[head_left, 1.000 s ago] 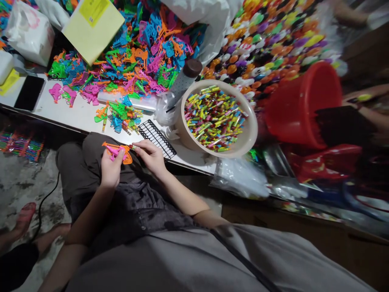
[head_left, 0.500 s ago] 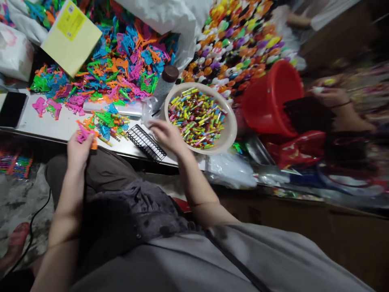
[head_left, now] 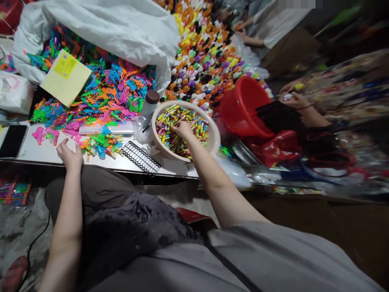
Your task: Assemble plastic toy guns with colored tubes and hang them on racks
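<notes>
My left hand [head_left: 70,156] is over the table's front edge, its fingers bent and apart, with nothing seen in it. Just beyond it are pink toy guns [head_left: 52,135] and a small heap of toy guns and striped tubes [head_left: 105,144]. My right hand [head_left: 183,129] reaches into a cream bowl [head_left: 215,136] full of small colourful tubes [head_left: 170,117]. Its fingers are pinched together among the tubes; what they hold, if anything, is hidden. Between the hands, a black plastic grid [head_left: 141,157] lies on the white table.
Behind are a big heap of toy guns [head_left: 115,87] with a yellow box [head_left: 66,77] on it, a lidded bottle [head_left: 151,101] and a phone [head_left: 12,140]. A red bucket [head_left: 243,107] leans at right, near a co-worker's hands [head_left: 293,97]. Another person's arm [head_left: 253,40] shows farther back.
My left hand has let go of the pink and orange toy guns and opened. My right hand has moved from beside the bowl into it. The view has shifted.
</notes>
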A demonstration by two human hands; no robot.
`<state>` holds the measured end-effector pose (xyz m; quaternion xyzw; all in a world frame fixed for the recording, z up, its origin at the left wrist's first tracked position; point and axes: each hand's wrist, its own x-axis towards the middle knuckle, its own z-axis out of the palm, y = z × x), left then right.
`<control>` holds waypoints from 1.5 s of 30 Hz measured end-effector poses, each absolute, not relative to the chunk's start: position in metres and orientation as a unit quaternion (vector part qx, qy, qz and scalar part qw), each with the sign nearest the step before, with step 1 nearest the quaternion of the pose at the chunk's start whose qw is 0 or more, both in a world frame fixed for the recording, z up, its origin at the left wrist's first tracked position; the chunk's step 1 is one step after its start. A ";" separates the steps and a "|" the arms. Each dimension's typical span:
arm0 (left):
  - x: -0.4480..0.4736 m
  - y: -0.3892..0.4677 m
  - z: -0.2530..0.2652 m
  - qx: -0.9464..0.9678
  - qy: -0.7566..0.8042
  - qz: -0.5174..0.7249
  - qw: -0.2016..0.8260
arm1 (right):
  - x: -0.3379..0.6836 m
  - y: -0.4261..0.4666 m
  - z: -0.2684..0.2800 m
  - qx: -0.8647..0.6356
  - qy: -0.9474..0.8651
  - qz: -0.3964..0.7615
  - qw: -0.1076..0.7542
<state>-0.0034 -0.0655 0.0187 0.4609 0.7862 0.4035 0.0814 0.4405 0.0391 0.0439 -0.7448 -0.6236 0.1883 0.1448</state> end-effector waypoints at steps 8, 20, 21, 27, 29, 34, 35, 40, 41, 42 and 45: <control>0.057 -0.104 0.056 0.551 0.678 0.487 -0.011 | 0.438 0.016 0.091 -0.743 -0.611 0.169 0.216; 0.163 -0.150 0.070 0.663 0.569 0.335 0.353 | 0.376 -0.041 0.122 -0.492 -0.796 0.306 0.174; 0.159 -0.153 0.067 0.642 0.573 0.359 0.361 | 0.393 -0.023 0.112 -0.591 -0.751 0.236 0.175; 0.155 -0.164 0.054 0.551 0.582 0.425 0.421 | 0.444 0.039 0.063 -0.729 -0.664 0.167 0.014; 0.159 -0.163 0.052 0.527 0.570 0.445 0.447 | 0.447 0.039 0.062 -0.727 -0.664 0.172 0.014; 0.162 -0.158 0.048 0.526 0.562 0.448 0.454 | 0.450 0.016 0.100 -0.697 -0.693 0.174 0.061; 0.163 -0.157 0.048 0.541 0.563 0.446 0.437 | 0.443 0.004 0.111 -0.668 -0.719 0.176 0.076; 0.173 -0.152 0.056 0.644 0.531 0.423 0.352 | 0.363 -0.073 0.156 -0.385 -0.886 0.253 0.049; 0.175 -0.152 0.058 0.657 0.520 0.417 0.351 | 0.350 -0.082 0.160 -0.333 -0.901 0.275 0.039; 0.175 -0.152 0.059 0.666 0.513 0.413 0.351 | 0.343 -0.085 0.161 -0.295 -0.907 0.300 0.030; 0.171 -0.157 0.061 0.656 0.526 0.408 0.356 | 0.359 -0.064 0.150 -0.309 -0.898 0.312 0.007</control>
